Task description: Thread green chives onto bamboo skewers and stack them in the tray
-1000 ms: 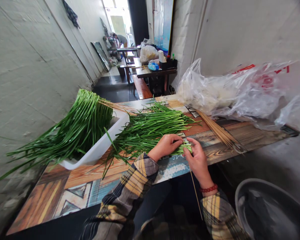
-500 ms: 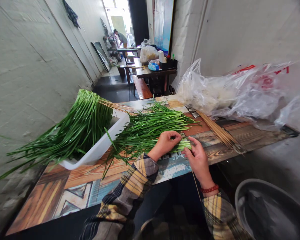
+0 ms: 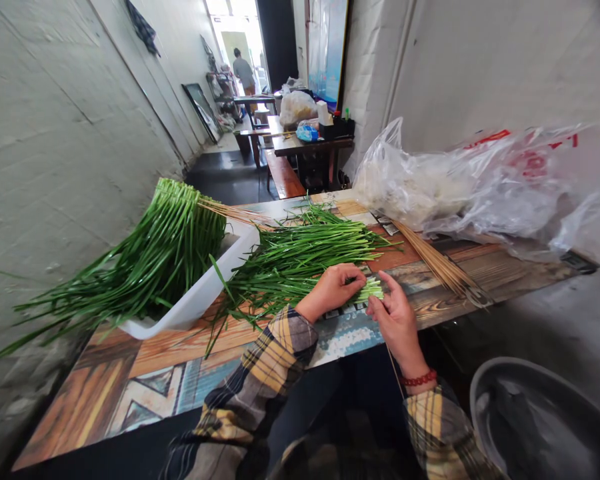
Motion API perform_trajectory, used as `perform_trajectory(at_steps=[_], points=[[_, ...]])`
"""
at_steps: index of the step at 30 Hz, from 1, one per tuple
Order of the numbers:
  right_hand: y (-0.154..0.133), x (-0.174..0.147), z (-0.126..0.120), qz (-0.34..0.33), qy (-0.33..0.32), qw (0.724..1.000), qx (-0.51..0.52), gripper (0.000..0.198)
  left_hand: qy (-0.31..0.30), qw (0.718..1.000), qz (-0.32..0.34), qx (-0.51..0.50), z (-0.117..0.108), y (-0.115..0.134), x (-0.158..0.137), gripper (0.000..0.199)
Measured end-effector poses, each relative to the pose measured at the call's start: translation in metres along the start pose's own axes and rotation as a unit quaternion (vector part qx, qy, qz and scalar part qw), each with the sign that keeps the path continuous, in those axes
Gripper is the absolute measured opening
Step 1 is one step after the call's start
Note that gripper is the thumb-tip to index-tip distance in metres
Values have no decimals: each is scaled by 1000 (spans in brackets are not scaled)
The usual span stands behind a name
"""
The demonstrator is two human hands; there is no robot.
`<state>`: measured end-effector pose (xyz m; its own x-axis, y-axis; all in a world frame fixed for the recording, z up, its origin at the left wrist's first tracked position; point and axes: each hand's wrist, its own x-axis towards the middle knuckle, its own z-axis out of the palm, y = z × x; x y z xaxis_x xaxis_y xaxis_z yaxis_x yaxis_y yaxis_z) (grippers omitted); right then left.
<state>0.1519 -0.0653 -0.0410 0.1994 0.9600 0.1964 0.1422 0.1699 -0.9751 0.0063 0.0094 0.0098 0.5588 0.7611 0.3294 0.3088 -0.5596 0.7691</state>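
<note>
View, head-worn, 1: looks forward and down, close over tabletop, reaching to bright far opening.

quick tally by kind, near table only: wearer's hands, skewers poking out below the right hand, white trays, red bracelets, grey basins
Hands: 2 (left hand, right hand)
Skewer below right hand: 1
White tray: 1
Red bracelet: 1
Grey basin: 1
Total: 6

wood-patterned table | white tray, left | green stalks, middle | skewers | plastic bags, probably two
</note>
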Motion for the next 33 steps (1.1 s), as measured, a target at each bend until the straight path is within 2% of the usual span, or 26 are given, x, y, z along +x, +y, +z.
perform_trajectory(at_steps=[10,15,18,21,24,27,33], points=[[1,1,0,0,0,1000,-20,56,29,999,-16,11,-11,0,-2,28],[-3,-1,0,6,-3,1000,-19,57,-36,997,13,67,0,-1,-3,29],[-2,0,0,11,-5,1000,-8,58,-46,997,-21,59,4,-2,-2,32],[2,0,2,14,0,1000,-3,60,-17,998,-52,30,-1,-2,0,32],[5,1,2,11,3,999,-31,47,23,998,-63,11,-9,-1,1,32],[3,0,1,-13,-19,995,-93,33,30,998,-57,12,-13,-1,1,32],[-4,-1,-1,-51,-39,985,-163,36,9,998,-53,35,-10,-1,0,35]])
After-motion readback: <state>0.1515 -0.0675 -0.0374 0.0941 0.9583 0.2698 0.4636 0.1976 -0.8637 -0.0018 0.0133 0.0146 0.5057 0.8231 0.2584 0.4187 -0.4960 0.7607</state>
